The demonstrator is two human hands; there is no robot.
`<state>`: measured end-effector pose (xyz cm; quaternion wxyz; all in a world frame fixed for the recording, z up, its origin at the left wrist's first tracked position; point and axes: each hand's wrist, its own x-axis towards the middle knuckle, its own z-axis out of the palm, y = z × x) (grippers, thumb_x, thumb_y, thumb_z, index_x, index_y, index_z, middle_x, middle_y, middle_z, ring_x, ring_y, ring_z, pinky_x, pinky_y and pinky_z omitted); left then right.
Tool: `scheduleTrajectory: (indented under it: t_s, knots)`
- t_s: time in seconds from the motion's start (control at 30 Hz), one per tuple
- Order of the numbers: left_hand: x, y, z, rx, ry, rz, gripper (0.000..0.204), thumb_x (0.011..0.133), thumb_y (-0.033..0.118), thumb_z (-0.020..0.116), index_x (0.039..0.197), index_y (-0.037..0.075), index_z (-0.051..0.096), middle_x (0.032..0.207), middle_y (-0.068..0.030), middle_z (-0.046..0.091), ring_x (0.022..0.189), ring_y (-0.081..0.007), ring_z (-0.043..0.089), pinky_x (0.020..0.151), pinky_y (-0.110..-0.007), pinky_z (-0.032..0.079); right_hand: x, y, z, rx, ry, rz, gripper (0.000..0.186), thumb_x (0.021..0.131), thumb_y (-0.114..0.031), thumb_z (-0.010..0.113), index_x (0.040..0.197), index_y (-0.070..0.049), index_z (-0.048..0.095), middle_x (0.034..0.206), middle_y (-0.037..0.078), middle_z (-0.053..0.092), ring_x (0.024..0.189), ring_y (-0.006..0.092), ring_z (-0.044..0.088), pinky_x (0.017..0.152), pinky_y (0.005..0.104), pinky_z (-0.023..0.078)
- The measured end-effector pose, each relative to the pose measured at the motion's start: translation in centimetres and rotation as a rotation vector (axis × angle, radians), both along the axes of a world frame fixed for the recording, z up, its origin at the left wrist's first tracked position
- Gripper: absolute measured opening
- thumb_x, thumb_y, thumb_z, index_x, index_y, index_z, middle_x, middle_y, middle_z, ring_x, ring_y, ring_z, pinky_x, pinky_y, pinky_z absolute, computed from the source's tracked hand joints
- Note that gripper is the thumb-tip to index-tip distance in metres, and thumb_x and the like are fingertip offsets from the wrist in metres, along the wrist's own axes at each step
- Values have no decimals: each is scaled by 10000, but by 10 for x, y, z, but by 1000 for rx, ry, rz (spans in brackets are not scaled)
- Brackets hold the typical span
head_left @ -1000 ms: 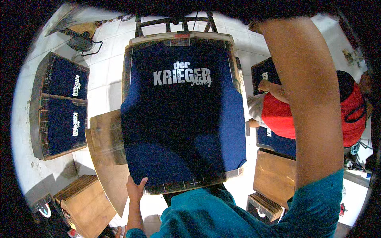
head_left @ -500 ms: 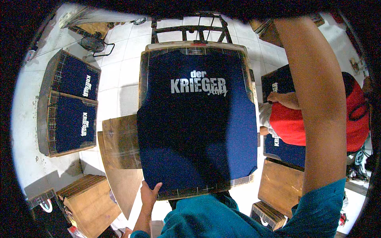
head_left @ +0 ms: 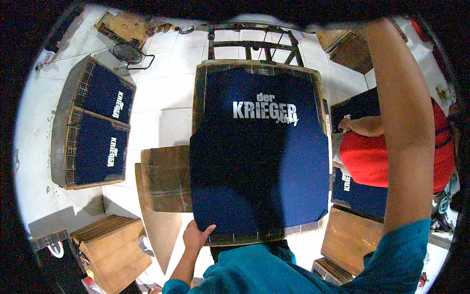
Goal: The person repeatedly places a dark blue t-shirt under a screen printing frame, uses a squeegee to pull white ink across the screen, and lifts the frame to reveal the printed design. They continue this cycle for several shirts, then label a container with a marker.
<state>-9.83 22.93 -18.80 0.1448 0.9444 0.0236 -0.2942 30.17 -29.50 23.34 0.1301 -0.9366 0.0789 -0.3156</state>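
A wide board point(head_left: 259, 66) carrying a navy garment panel point(head_left: 245, 176), white lettering near its top, fills the centre. My left hand point(head_left: 198, 235) grips the board's lower-left corner, thumb over the edge, some fingers hidden. My right arm point(head_left: 406, 127) reaches up along the right side; its hand is cut off at the top and not visible. Brown flat pieces point(head_left: 164, 179) lie beside the board at the left.
Printed navy panels on boards point(head_left: 98, 147) sit at left, others point(head_left: 362, 196) at right. A co-worker in red point(head_left: 367, 161) bends there. Stacked wooden boards point(head_left: 112, 255) are low at left, more point(head_left: 352, 235) low at right. A fan point(head_left: 125, 53) and metal frame point(head_left: 252, 44) stand behind.
The board with the navy panel, my left hand on it, and the surroundings have shifted rightward in view; the board also appears lower. My left hand keeps its grip on the corner.
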Motion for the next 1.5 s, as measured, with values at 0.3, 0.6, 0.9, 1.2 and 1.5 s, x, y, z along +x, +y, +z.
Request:
scheduleTrajectory:
  t_s: [0.3,0.6,0.9,1.2,1.5]
  knots:
    - [154,-31,85,-165,-171,-219,671,811,670,721,908,6,736,880,-204,722,850,-404,704,761,-493,558,-33,6,-40,-167,-79,3,708,714,-715,803,581,-64,559,541,11,477,519,152,449,517,389,364]
    - [257,-125,150,-1585,-320,949,390,1020,396,598,1295,120,573,1226,-52,618,965,-186,580,892,-348,431,-185,70,-250,-116,-34,70,594,589,-548,909,841,-63,676,861,122,666,862,336,630,844,464,427]
    - [260,-71,-41,-967,148,1237,427,900,424,788,1099,77,638,867,9,585,716,-109,480,636,-260,384,-139,40,-374,-11,681,319,173,882,-117,625,1050,-116,664,993,152,688,963,383,663,839,557,476]
    - [251,-91,-44,-1042,-75,1110,598,942,474,731,1228,-24,566,1111,-62,640,916,-164,597,805,-327,511,-13,-13,-407,-96,491,369,140,896,-123,578,1017,-116,647,928,179,704,901,432,684,782,580,505]
    - [251,-88,-42,-915,-49,1037,668,989,448,676,1402,-47,502,1281,-123,624,1122,-207,588,980,-369,474,-171,56,-382,-54,604,338,218,843,-105,644,1059,-103,670,1032,163,711,1008,404,666,854,555,494]
